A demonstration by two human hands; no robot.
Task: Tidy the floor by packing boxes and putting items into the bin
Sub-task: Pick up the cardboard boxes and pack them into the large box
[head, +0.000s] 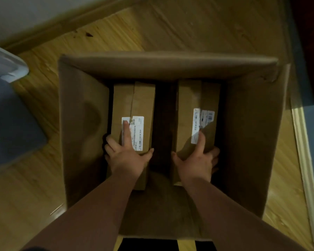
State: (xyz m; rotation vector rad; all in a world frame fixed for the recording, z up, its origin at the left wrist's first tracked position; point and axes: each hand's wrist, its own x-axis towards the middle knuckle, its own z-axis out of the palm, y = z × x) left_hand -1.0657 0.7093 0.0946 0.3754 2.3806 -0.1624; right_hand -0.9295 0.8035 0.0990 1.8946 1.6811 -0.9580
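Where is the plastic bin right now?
In the head view, the plastic bin sits at the far left edge on the wooden floor, just left of the large open cardboard box.

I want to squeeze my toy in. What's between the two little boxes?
Head view: just a dark bare gap inside the big box, between the left parcel and right parcel.

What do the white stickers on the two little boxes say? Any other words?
Left label on the left small box: print too blurred to read.
Right label on the right small box: barcode and print, too blurred to read.
No other writing shows.
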